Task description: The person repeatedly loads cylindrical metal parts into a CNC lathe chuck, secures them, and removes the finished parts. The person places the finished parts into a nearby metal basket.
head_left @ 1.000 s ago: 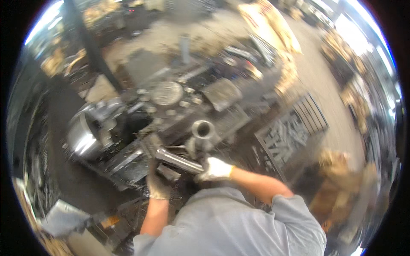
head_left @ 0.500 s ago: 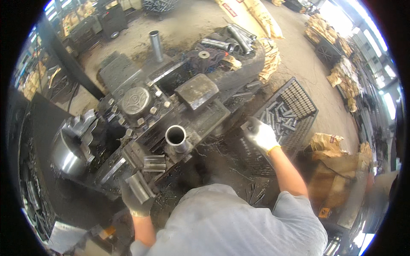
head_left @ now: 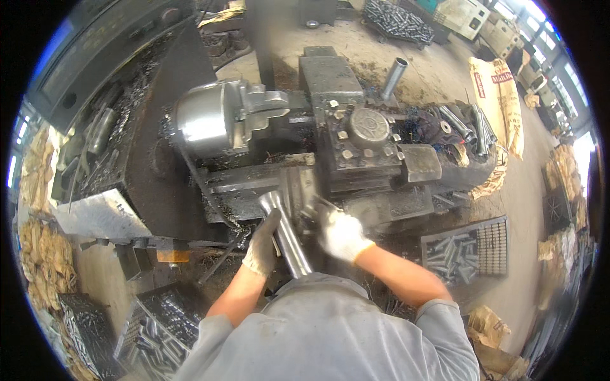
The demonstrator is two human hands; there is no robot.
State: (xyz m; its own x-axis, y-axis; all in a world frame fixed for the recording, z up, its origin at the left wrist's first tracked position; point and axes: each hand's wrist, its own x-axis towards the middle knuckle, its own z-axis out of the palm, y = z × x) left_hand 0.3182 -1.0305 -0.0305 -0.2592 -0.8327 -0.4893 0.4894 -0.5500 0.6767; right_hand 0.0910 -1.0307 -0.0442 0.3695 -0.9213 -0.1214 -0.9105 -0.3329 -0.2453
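My left hand (head_left: 262, 246), in a grey-smudged glove, is wrapped round a shiny steel tube (head_left: 290, 238). The tube leans with its wider end up and away from me, its lower end close to my shirt. On its right, my right hand (head_left: 343, 235) in a white glove is closed at the machine's front edge. Its fingertips are blurred, and a small dark piece at them cannot be made out. Both hands are just in front of a lathe, whose round steel chuck (head_left: 204, 119) is at the left and whose bolted tool post (head_left: 368, 129) lies beyond my right hand.
A black plastic crate (head_left: 494, 249) of short metal pieces is at the right. Another crate (head_left: 136, 317) of tubes stands low on the left. One upright tube (head_left: 394, 77) and several lying tubes (head_left: 459, 125) rest on the machine. A metal-filled cart (head_left: 399, 24) is farther back.
My view has swung left, bringing the chuck nearer the middle. My right hand has left the crate's side and come in beside the tube, close to my left hand.
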